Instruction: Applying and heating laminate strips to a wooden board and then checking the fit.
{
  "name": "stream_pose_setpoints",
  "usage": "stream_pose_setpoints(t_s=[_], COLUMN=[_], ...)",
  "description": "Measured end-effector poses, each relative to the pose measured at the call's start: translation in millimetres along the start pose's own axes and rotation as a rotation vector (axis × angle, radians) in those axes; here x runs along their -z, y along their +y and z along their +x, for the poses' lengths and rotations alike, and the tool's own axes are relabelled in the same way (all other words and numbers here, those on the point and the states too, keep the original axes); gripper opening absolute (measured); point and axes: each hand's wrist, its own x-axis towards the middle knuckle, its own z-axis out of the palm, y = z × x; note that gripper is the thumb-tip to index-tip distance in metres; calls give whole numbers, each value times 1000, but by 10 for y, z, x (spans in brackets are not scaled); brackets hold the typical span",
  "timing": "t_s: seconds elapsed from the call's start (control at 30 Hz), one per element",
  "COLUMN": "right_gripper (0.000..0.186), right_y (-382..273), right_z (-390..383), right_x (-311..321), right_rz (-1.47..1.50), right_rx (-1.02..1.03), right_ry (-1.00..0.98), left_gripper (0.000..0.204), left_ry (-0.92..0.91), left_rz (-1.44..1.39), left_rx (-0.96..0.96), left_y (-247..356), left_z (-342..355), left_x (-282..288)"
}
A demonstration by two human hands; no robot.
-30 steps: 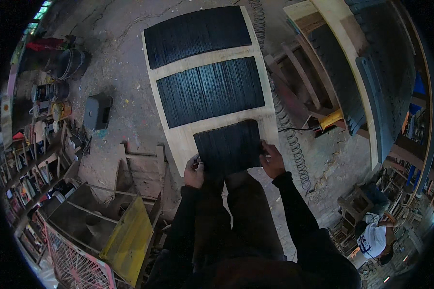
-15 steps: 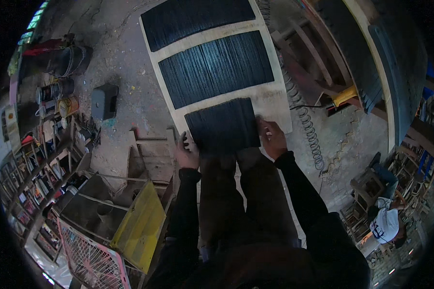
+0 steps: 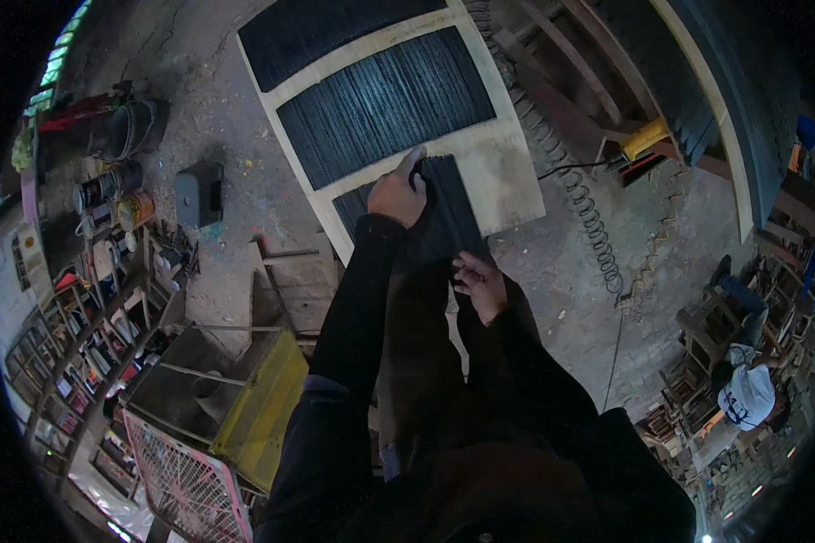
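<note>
A pale wooden board (image 3: 503, 195) carries black, finely ribbed sheets, laid in rows with pale gaps between them. The middle sheet (image 3: 385, 104) and the far sheet (image 3: 335, 32) span most of its width. A shorter near sheet (image 3: 448, 204) lies closest to my body. My left hand (image 3: 398, 196) rests over that near sheet, index finger stretched toward its far edge and the other fingers partly curled; it grips nothing. At the sheet's near right corner, my right hand (image 3: 482, 285) has its fingers bent and closed on the edge. My left hand hides part of the sheet.
Coiled hose (image 3: 589, 217) lies on the floor to the right, beside a yellow-ended tool (image 3: 645, 138). A grey stool (image 3: 198, 194) and paint cans (image 3: 109, 185) stand left. A pink crate (image 3: 186, 480) sits near left. Another person (image 3: 745, 391) is at far right.
My left hand has moved from the board's left edge onto the near sheet. The right hand has slid down to its near corner. The view has shifted slightly, with the board now further left.
</note>
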Motion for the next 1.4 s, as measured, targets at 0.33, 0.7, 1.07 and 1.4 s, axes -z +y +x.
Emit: stream_pose_setpoints(t_s=[0.33,0.7,1.07,1.4], right_gripper=[28,25,38,51], right_y=[522,-1899,-3820,-3820], right_z=[532,634,2667,3010], right_x=[439,224,-1036,-883], right_rz=[-523,-802,-918,-1001], right_rx=[189,257,812,767], right_ry=[13,-220,216,144], left_gripper=[40,28,41,50], left_ry=[19,366,706,481], left_rz=[135,-255,-169,-358], left_rx=[-18,-135,100,307], left_y=[-42,-94,-1601,-1636], left_z=[61,-97,1467,1904], left_x=[-164,239,1627,1746])
